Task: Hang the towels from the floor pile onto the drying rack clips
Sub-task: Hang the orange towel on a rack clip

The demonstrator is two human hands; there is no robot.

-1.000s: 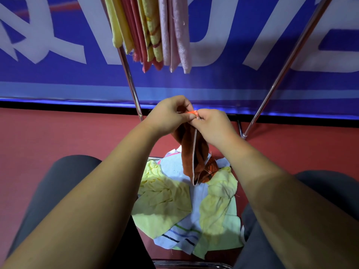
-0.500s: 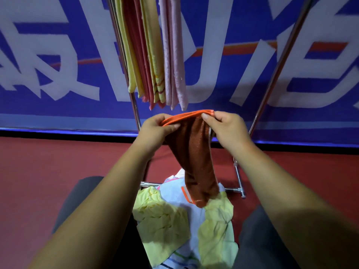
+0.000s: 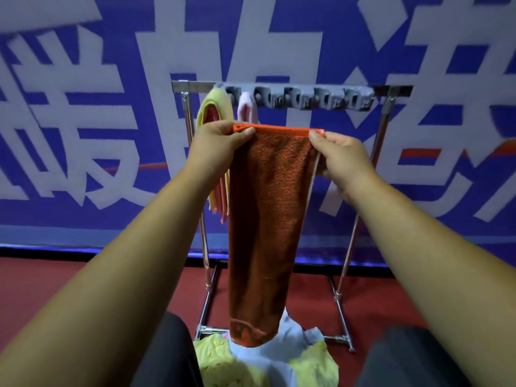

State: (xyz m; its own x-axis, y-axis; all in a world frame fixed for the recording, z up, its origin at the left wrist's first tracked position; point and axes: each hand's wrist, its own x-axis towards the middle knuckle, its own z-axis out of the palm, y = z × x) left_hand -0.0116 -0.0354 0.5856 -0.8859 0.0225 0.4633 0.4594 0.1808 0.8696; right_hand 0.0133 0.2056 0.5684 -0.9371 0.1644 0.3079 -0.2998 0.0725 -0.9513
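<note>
An orange-brown towel hangs stretched between my hands. My left hand pinches its top left corner and my right hand pinches its top right corner. The top edge is held level just below the grey row of clips on the metal drying rack. A yellow towel and a pink towel hang from the leftmost clips. The floor pile of yellow and white towels lies under the hanging towel's lower end.
A blue banner with large white characters stands right behind the rack. The floor is red. My dark-trousered knees frame the pile at the bottom. Several clips to the right of the pink towel hold nothing.
My hands have risen and moved apart, spreading the towel's top edge wide. The view has tilted up, so the clip bar now shows.
</note>
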